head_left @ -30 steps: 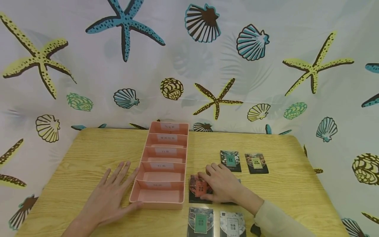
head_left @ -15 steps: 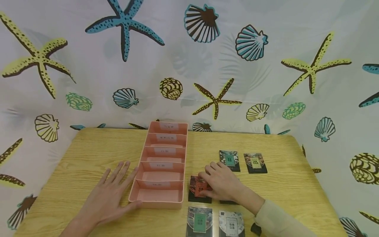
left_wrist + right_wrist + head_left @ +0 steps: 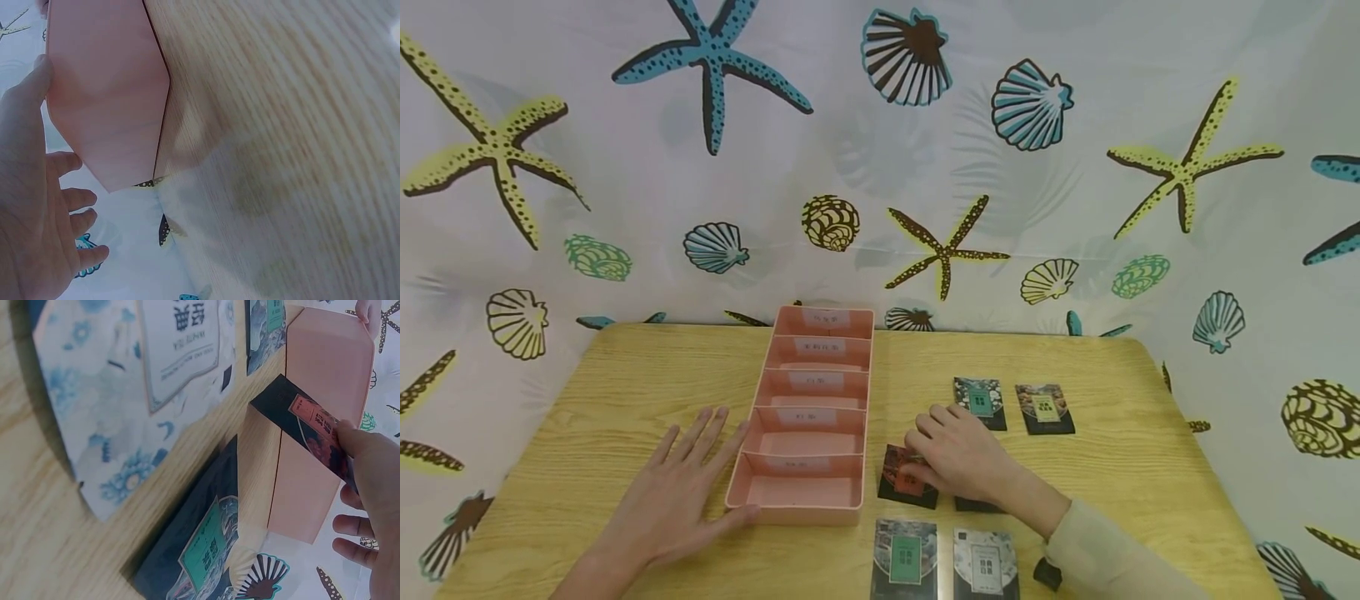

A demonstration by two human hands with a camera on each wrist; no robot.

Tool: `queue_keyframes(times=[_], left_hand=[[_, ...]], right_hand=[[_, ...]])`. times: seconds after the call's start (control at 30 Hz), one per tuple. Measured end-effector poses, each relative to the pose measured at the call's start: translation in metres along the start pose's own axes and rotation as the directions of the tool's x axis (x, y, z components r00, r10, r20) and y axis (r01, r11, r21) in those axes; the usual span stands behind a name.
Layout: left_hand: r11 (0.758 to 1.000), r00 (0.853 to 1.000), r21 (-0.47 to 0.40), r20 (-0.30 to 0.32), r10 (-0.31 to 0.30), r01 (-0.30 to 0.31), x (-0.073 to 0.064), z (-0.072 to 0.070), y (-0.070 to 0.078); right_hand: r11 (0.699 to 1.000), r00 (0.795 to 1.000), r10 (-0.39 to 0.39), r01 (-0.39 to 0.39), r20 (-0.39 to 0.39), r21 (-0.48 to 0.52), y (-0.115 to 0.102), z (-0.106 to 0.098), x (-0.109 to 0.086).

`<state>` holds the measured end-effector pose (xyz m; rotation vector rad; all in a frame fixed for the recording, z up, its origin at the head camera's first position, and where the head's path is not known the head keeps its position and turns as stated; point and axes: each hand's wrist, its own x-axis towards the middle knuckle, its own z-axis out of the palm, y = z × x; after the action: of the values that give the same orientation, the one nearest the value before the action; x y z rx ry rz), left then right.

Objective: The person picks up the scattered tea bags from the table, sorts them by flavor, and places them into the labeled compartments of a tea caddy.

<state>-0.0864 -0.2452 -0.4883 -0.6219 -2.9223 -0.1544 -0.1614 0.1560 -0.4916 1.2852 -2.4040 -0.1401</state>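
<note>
A pink box (image 3: 805,516) with several labelled compartments stands in the middle of the table. My left hand (image 3: 677,496) lies along its left side with fingers spread straight; the thumb reaches its near corner. In the left wrist view the box's pink wall (image 3: 109,94) is beside the thumb and fingers. To the right of the box, my right hand (image 3: 962,454) pinches a dark tea sachet with a red label (image 3: 893,483) between thumb and fingers. In the right wrist view this red-label sachet (image 3: 300,422) is tilted, raised off the table. Another dark sachet (image 3: 977,506) is mostly hidden under the right hand.
Nearer me lie a green-label sachet (image 3: 904,562) and a white sachet (image 3: 987,567). Farther back are another green-label sachet (image 3: 981,403) and a yellow-label one (image 3: 1046,409). A small black object (image 3: 1047,574) sits by the right sleeve. A patterned curtain (image 3: 850,167) hangs behind the table.
The red-label sachet, flat on the table before, is now pinched, turned slightly and tilted up by my right hand. My left hand has stayed at the box.
</note>
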Motion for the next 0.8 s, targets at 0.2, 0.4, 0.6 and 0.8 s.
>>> queue_keyframes(times=[0.2, 0.4, 0.6, 0.8], left_hand=[[1.000, 1.000, 0.000, -0.002, 0.000, 0.000, -0.001, 0.001, 0.000], [1.000, 0.999, -0.013, 0.038, -0.012, 0.013, 0.000, -0.001, -0.001], [1.000, 1.000, -0.001, 0.021, -0.006, 0.006, 0.000, -0.002, -0.001], [1.000, 1.000, 0.010, 0.008, 0.008, -0.008, -0.001, -0.003, 0.000]], right_hand=[[1.000, 1.000, -0.005, 0.005, -0.028, -0.023, -0.001, -0.003, 0.000], [0.999, 0.999, 0.011, -0.013, -0.052, -0.036, 0.000, -0.006, 0.003], [0.998, 0.996, 0.037, -0.041, -0.083, -0.042, 0.006, -0.016, 0.009], [0.995, 0.989, 0.048, -0.060, -0.136, -0.084, 0.017, -0.029, 0.015]])
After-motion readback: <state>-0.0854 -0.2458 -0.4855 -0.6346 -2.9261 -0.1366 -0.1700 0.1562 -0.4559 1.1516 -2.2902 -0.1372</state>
